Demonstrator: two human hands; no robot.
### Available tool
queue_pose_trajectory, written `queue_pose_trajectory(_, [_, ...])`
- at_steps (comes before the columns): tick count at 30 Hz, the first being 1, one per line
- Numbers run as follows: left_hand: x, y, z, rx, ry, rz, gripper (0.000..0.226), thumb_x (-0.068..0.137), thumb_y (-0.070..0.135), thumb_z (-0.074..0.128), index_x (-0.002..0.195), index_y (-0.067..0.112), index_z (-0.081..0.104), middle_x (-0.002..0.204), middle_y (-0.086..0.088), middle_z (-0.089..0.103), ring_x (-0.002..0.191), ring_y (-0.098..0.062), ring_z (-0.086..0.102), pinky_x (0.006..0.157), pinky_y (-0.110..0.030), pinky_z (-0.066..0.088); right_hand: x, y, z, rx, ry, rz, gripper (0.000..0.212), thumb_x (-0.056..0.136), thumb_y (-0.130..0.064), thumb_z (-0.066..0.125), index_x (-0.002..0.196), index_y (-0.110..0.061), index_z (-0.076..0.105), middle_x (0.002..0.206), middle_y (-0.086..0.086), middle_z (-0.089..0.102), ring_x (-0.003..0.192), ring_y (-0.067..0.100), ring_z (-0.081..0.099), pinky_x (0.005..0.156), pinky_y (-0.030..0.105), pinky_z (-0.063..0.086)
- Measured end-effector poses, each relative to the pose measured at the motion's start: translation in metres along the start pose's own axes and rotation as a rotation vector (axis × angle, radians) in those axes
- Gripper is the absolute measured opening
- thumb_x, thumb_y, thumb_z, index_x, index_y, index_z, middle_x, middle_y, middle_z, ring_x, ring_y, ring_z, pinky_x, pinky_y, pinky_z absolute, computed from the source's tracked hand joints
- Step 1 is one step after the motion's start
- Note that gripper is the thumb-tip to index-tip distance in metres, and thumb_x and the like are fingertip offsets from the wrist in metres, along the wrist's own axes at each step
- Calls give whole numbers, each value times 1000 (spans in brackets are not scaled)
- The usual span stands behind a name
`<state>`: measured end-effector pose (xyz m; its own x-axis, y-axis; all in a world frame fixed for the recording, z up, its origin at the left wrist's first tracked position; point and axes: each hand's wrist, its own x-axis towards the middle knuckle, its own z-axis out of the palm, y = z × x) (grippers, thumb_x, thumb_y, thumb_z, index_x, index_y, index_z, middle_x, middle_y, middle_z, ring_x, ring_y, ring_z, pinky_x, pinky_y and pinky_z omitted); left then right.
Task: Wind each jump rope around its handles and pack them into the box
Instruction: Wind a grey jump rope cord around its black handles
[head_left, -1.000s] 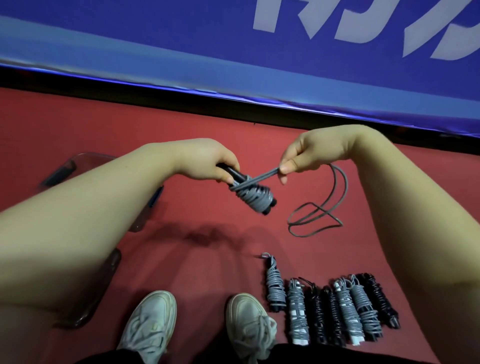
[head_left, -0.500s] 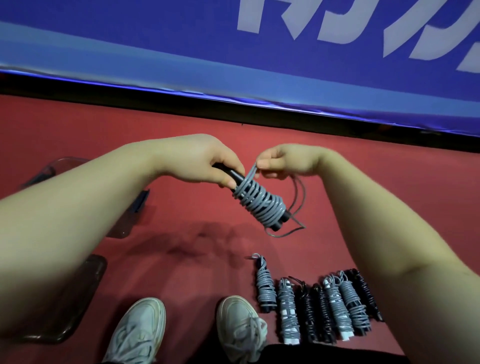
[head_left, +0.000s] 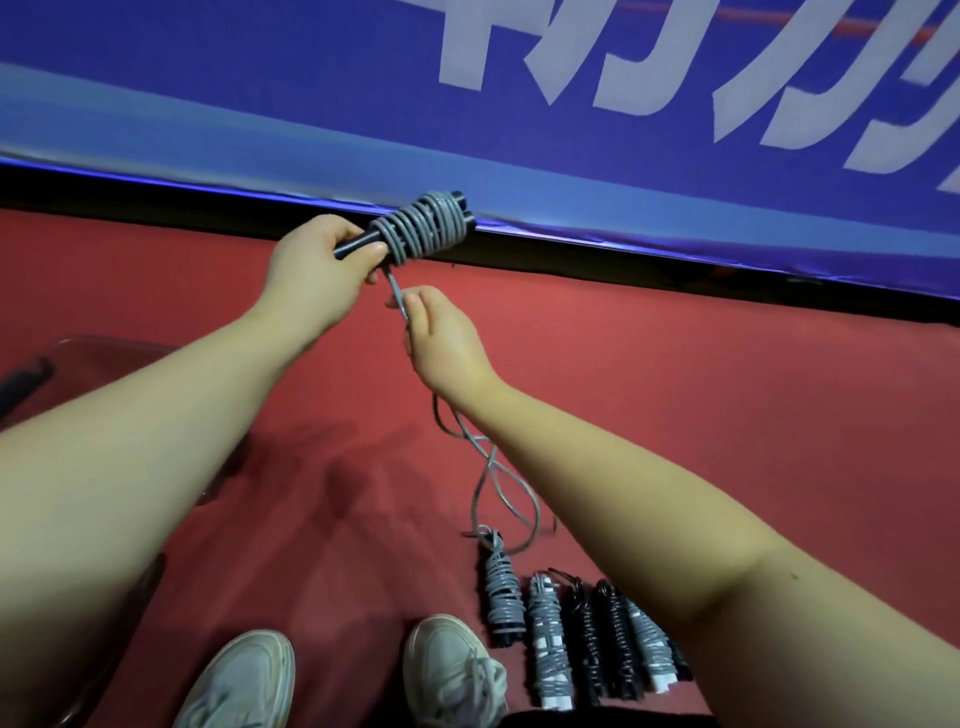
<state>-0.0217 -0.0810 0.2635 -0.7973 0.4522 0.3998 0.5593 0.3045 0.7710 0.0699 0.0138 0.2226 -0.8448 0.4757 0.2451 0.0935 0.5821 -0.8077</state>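
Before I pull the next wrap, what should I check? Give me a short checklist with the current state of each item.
1. Left hand grips the black handles: ok.
2. Right hand pinches the grey rope just below the coil: ok.
3. Coil sits snug on the handles: ok.
4. Slack loop free of the nearest wound bundle on the floor: cannot tell; they overlap in view.
5. Box open and in reach: cannot tell; the left arm hides most of it.

Left hand (head_left: 318, 262) above right hand (head_left: 442, 340), both curled.
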Motion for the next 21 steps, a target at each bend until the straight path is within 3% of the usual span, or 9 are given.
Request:
queue_pose_trajectory(3, [4,-10,-5,85,105,-65,20,91,25,59,102,9,62,84,0,64,82,-17,56,70,-25,33,-8,2,-2,-98,-33,-18,31,101,-28,39,109,-8,61,104,11,68,101,29,59,84,35,41])
queue_pose_trajectory(7, [0,-29,-7,179,74,-108,37,91,26,61,123,8,56,112,-14,66,110,-30,58,88,-32,40,-12,2,-9,-279,-112,-51,29,99,-34,43,102,-14,63,98,4,69,98,27,61,78,36,45])
queue_pose_trajectory(13, [-7,-30,-4,368,-94,25,31,92,21,58,121,11,63,118,-15,65,112,-33,56,87,-34,40,-5,-19,-33,-923,-103,-444,27,95,-37,47,112,-19,57,112,1,59,101,25,58,61,31,35])
queue_pose_trajectory(15, [-11,-31,1,460,-195,59,30,91,22,60,118,12,65,116,-17,65,110,-35,56,85,-34,40,1,-33,-45,-1051,-78,-567,25,97,-33,43,113,-22,59,109,1,56,96,25,58,48,28,22])
queue_pose_trajectory(18, [-18,-24,6,440,-333,80,26,90,20,61,115,14,67,111,-15,67,106,-31,58,77,-29,37,8,-46,-58,-1129,-135,-645,25,95,-34,45,112,-26,62,108,1,52,94,23,54,47,28,16])
queue_pose_trajectory(21, [-17,-20,2,387,-444,159,25,89,19,62,113,15,68,109,-9,69,103,-25,60,77,-26,37,19,-43,-75,-1054,-177,-603,28,93,-43,49,109,-30,66,109,-1,54,96,21,56,57,29,28])
